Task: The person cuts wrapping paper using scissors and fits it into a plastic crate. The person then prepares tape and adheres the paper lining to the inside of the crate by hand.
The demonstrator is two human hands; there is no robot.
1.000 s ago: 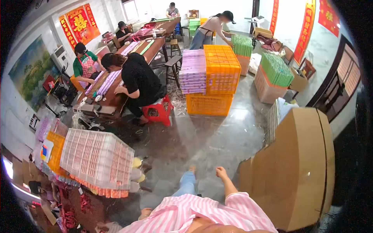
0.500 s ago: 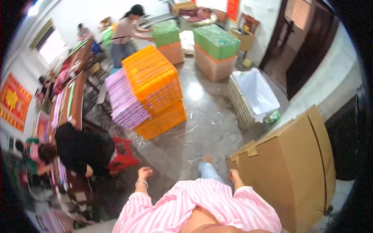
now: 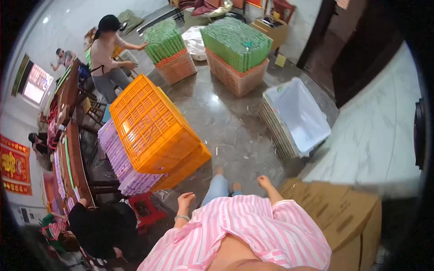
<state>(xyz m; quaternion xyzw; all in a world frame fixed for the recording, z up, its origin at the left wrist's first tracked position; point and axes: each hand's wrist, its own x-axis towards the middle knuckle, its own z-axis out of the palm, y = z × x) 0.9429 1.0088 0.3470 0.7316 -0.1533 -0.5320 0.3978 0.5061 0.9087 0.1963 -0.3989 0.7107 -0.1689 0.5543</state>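
My left hand (image 3: 185,200) hangs in front of my body with its fingers loosely curled, and nothing shows in it. It is nearest to the stacked orange plastic crates (image 3: 151,126), apart from them. The stack leans against bundles of purple wrapped strips (image 3: 115,149). My right hand (image 3: 263,182) is held low on the other side, curled and holding nothing visible. A large brown cardboard box (image 3: 334,207) stands close to its right. Ahead of it is a light-coloured crate with a white liner (image 3: 303,117).
Green bundles (image 3: 237,43) stand in clear crates at the back; a person (image 3: 106,58) reaches towards a smaller stack. A co-worker in black (image 3: 104,228) bends at a long table (image 3: 77,158) on the left, beside a red stool (image 3: 147,210). A dark doorway (image 3: 325,49) opens at right.
I have moved forward, so the orange crates and lined crate look nearer, and the cardboard box has slipped lower in view. The far person has drawn back from the green bundles.
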